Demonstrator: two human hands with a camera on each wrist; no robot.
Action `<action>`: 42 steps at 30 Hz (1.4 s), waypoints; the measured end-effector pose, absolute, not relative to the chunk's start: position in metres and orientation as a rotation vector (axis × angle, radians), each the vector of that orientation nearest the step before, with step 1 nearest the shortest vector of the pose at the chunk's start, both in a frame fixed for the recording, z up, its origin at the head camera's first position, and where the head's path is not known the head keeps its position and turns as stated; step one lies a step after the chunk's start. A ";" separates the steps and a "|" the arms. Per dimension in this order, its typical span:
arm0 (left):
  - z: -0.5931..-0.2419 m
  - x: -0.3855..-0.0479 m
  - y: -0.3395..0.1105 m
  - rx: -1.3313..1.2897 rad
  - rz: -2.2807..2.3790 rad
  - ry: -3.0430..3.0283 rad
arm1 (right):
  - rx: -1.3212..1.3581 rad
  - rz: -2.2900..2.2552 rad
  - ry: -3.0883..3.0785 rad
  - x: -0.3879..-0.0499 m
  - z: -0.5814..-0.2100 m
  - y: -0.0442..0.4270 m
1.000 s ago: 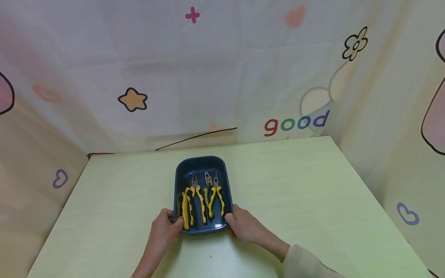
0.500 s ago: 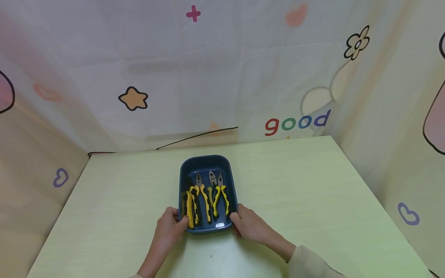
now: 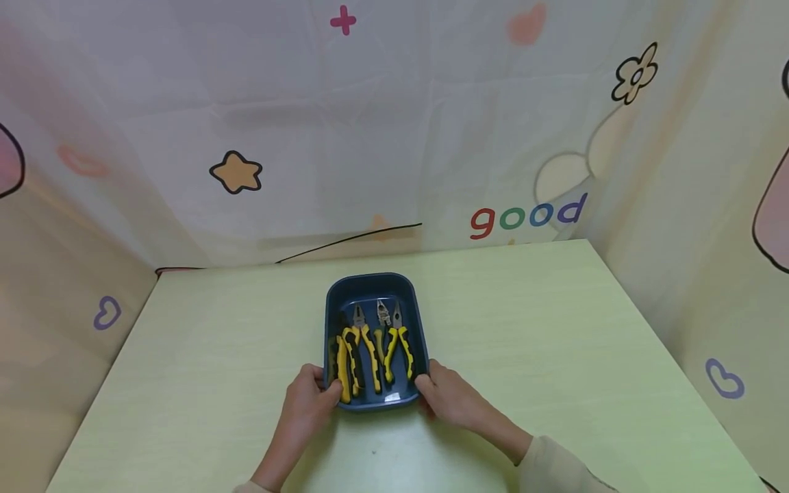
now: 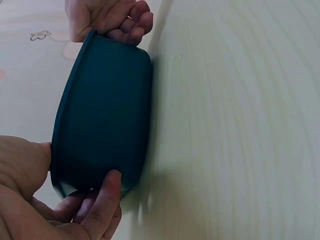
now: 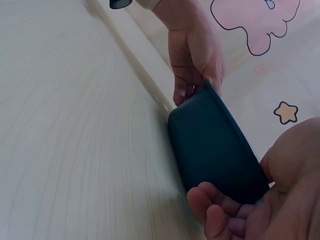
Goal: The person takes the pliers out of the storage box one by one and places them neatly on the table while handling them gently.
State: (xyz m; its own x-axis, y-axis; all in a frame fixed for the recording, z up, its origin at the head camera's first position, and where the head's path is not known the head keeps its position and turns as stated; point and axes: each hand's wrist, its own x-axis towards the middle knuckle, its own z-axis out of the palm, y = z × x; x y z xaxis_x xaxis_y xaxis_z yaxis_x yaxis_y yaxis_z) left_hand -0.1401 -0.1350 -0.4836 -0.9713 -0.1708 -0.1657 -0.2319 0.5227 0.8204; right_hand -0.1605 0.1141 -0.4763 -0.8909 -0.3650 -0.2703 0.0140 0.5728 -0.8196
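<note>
A deep blue rectangular tray (image 3: 377, 405) is at the middle of the table, between both hands. Several pliers with yellow-and-black handles lie in it, jaws toward the far end; one pair (image 3: 399, 342) is on the right and another (image 3: 368, 349) nearer the middle. The left hand (image 3: 308, 397) grips the tray's near left corner, thumb over the rim and fingers against the outer wall. At the near right corner, the right hand (image 3: 453, 397) holds it the same way. Both wrist views show the tray's outer wall (image 4: 107, 110) close to the tabletop; whether its base touches is unclear.
The pale wood-grain table (image 3: 536, 329) extends to either side of the tray. A printed cloth (image 3: 345, 150) hangs behind it, with more cloth along the left and right sides.
Both hands have shifted the tray a little to the right, with the pliers still inside. Their grip on its near corners stays the same.
</note>
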 end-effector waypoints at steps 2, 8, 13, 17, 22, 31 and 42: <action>-0.484 -0.141 -0.134 -0.354 1.465 2.682 | -0.271 -1.256 2.386 -0.161 -0.476 0.115; -0.484 -0.141 -0.131 -0.376 1.452 2.668 | -0.248 -1.252 2.380 -0.161 -0.477 0.118; -0.484 -0.141 -0.128 -0.368 1.468 2.662 | -0.253 -1.244 2.393 -0.160 -0.476 0.121; -0.485 -0.141 -0.124 -0.375 1.456 2.659 | -0.269 -1.247 2.392 -0.160 -0.477 0.124; -0.486 -0.142 -0.120 -0.382 1.447 2.652 | -0.255 -1.244 2.379 -0.159 -0.478 0.129; -0.483 -0.141 -0.114 -0.366 1.452 2.659 | -0.224 -1.228 2.380 -0.157 -0.475 0.135; -0.485 -0.139 -0.108 -0.347 1.453 2.662 | -0.214 -1.215 2.388 -0.154 -0.475 0.141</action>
